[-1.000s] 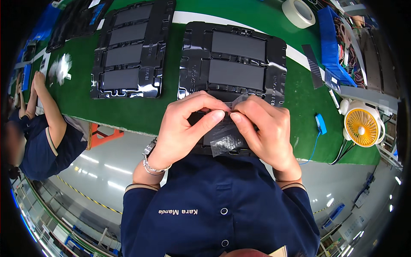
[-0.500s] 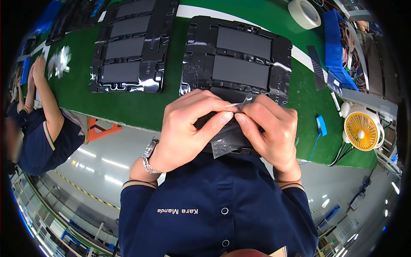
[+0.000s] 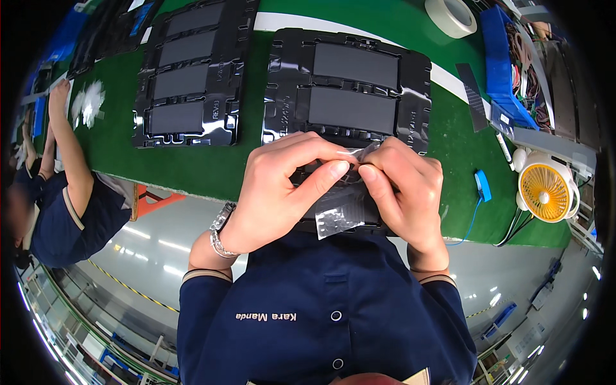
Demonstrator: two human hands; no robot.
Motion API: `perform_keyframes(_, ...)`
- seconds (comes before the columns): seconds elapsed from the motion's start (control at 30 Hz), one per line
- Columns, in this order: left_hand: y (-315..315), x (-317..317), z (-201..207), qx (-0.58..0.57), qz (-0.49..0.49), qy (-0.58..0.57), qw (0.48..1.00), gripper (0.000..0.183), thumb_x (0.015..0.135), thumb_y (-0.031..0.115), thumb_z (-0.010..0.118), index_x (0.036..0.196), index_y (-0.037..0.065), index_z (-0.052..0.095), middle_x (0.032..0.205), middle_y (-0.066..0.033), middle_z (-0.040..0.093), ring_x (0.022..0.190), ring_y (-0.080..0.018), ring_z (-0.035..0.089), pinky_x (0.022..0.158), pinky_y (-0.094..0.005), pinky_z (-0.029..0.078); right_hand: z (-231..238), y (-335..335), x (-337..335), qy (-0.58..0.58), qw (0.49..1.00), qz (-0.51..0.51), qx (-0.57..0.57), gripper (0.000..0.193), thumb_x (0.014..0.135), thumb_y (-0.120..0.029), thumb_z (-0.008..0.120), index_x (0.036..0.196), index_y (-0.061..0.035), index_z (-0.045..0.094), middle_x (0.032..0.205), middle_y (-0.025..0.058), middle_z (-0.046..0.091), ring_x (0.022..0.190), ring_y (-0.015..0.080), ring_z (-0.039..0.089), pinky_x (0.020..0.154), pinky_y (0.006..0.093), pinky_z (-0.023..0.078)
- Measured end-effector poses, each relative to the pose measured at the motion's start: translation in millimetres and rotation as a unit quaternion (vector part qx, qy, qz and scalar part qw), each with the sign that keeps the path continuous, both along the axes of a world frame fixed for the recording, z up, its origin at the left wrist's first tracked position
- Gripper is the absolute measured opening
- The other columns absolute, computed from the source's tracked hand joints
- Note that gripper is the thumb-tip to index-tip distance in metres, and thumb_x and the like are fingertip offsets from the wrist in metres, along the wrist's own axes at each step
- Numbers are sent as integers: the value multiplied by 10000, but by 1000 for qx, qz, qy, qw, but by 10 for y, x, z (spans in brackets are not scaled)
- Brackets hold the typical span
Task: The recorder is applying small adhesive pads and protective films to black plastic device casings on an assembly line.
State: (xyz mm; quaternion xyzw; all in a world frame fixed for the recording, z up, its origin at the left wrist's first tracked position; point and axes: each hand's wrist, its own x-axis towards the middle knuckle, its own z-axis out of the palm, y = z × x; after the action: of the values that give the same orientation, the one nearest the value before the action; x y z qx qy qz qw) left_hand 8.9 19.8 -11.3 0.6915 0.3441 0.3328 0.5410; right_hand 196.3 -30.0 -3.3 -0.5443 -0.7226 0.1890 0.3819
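Observation:
A clear plastic film [image 3: 341, 219] with small raised or printed spots hangs between my hands, above the near part of a black plastic tray [image 3: 285, 80]. My left hand [image 3: 273, 189] pinches its upper edge between thumb and forefinger. Close beside it, my right hand [image 3: 407, 189] grips the same film, fingertips almost meeting the left ones. Flat dark grey rectangular panels [image 3: 353, 110] lie in the tray's recesses. My hands cover the tray's near recesses.
A second black tray [image 3: 221, 96] with grey panels lies to the left. At right are a tape roll [image 3: 451, 18], a blue bin [image 3: 504, 70] of cables, a marker [image 3: 503, 147] and a yellow-white fan [image 3: 545, 192]. A co-worker's arm [image 3: 70, 141] reaches over crumpled clear plastic [image 3: 88, 102].
My right thumb has drawn slightly away from my left fingertips. The film's hanging part shows more spread out. The trays sit a little further left in view.

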Motion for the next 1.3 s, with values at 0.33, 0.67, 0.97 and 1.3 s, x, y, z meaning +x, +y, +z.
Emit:
perform_keyframes(0.33,-6,35,31,9,1,17,1000,115,874,88,674,903,-22,686,837,-100,691,774,-182,650,716,-285,505,21,-16,62,-13,1000,15,1,114,822,-97,705,771,-48,615,655,37,544,466,199,536,408,323,401)
perform_keyframes(0.67,-24,40,47,59,15,16,998,106,853,81,688,888,-18,695,815,-107,694,752,-201,655,696,-299,500,67,-18,54,-2,1000,11,-15,132,812,-102,719,753,-52,612,640,35,532,461,192,529,408,322,396)
perform_keyframes(0.97,-43,63,44,120,38,17,992,70,818,75,717,856,19,698,787,-82,701,695,-223,662,633,-308,498,109,-50,27,-9,1000,0,-17,120,817,-96,715,771,-51,614,658,40,551,468,195,541,412,323,405)
perform_keyframes(1.3,-61,79,52,109,43,0,993,63,818,70,717,839,15,693,773,-88,697,686,-225,660,629,-308,492,112,-63,19,-3,1000,-7,-18,128,807,-99,726,757,-55,618,657,34,558,461,186,530,408,311,401)
